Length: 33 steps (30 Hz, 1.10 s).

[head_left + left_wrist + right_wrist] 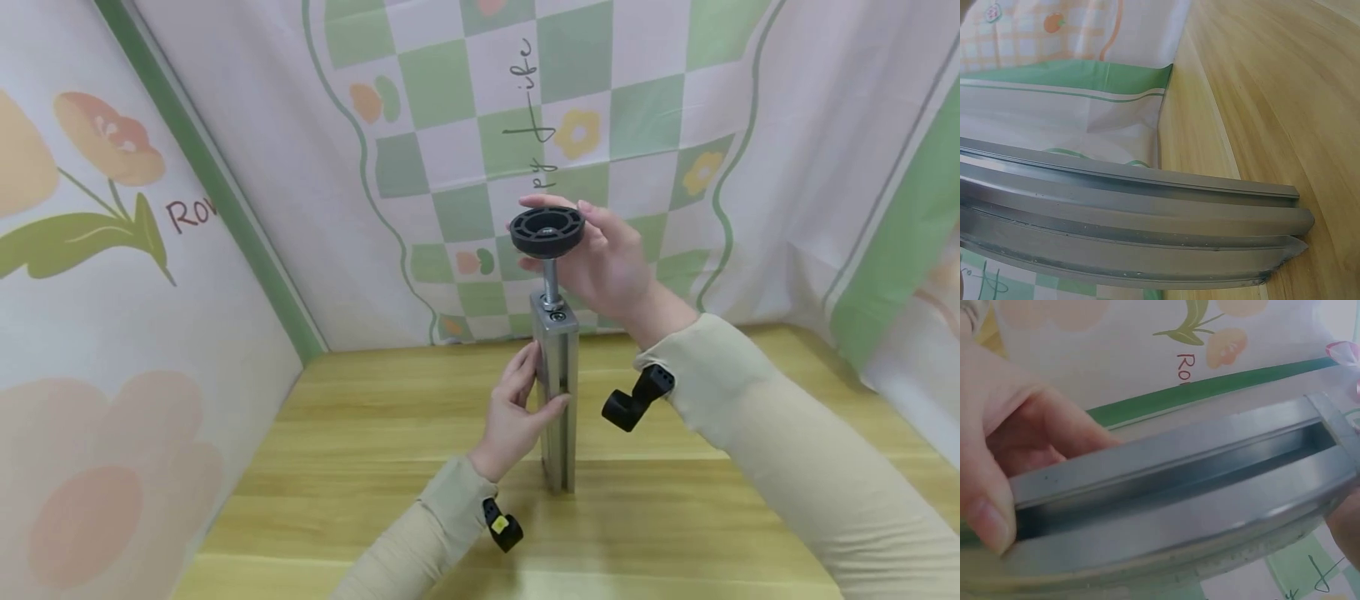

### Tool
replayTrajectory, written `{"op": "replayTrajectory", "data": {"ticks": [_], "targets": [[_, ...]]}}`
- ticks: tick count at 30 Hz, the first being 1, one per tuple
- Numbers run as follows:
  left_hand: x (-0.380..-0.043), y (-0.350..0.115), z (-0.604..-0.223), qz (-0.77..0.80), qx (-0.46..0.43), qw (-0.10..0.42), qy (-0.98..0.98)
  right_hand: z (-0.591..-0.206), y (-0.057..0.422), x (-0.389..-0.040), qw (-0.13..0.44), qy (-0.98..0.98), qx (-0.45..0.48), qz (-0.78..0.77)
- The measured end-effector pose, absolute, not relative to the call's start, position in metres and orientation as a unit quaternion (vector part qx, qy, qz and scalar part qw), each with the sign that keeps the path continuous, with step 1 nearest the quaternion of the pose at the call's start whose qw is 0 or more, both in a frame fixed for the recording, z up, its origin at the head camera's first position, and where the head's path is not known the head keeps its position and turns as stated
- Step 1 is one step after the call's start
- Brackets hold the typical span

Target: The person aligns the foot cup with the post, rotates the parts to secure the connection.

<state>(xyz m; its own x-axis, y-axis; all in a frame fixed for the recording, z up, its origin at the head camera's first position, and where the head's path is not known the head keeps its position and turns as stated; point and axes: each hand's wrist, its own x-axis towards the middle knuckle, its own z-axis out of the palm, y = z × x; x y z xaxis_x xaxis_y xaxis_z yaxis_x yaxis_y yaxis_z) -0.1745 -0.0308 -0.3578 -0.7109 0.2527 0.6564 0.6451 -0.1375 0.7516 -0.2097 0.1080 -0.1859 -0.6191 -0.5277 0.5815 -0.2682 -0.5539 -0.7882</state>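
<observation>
An aluminium profile (558, 450) stands upright on the wooden table, with a threaded rod (551, 279) rising from its end plate. On top of the rod sits a black round levelling foot (547, 247), its ribbed side facing up. My left hand (510, 421) grips the profile at mid-height, thumb across the near face. My right hand (611, 267) holds the foot from behind and the right, fingers around its rim. The left wrist view shows the lower end of the grooved profile (1147, 219). In the right wrist view, my left thumb (988, 519) lies over the profile's slot.
The wooden table (360, 433) spreads around the profile. A patterned curtain (450, 150) hangs behind, and another printed curtain (150, 317) stands at the left. Black wrist mounts (633, 404) stick out from both sleeves.
</observation>
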Motion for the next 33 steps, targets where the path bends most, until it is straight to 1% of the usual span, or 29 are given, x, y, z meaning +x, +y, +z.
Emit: {"op": "replayTrajectory", "data": {"ticks": [5, 10, 17, 25, 33], "targets": [[-0.174, -0.030, -0.357, -0.670, -0.343, 0.144, -0.642, -0.184, 0.108, -0.210, 0.139, 0.417, -0.436, -0.786], [-0.173, -0.029, -0.357, -0.674, -0.336, 0.135, -0.644, -0.187, 0.110, -0.211, 0.166, 0.380, -0.439, -0.797], [-0.172, -0.030, -0.357, -0.677, -0.333, 0.135, -0.643, -0.189, 0.112, -0.211, 0.140, 0.408, -0.424, -0.796], [-0.173, -0.030, -0.358, -0.674, -0.331, 0.133, -0.647, -0.190, 0.119, -0.213, 0.130, 0.430, -0.451, -0.771], [-0.173, -0.030, -0.358, -0.673, -0.331, 0.133, -0.647, -0.193, 0.122, -0.211, 0.081, 0.469, -0.445, -0.759]]}}
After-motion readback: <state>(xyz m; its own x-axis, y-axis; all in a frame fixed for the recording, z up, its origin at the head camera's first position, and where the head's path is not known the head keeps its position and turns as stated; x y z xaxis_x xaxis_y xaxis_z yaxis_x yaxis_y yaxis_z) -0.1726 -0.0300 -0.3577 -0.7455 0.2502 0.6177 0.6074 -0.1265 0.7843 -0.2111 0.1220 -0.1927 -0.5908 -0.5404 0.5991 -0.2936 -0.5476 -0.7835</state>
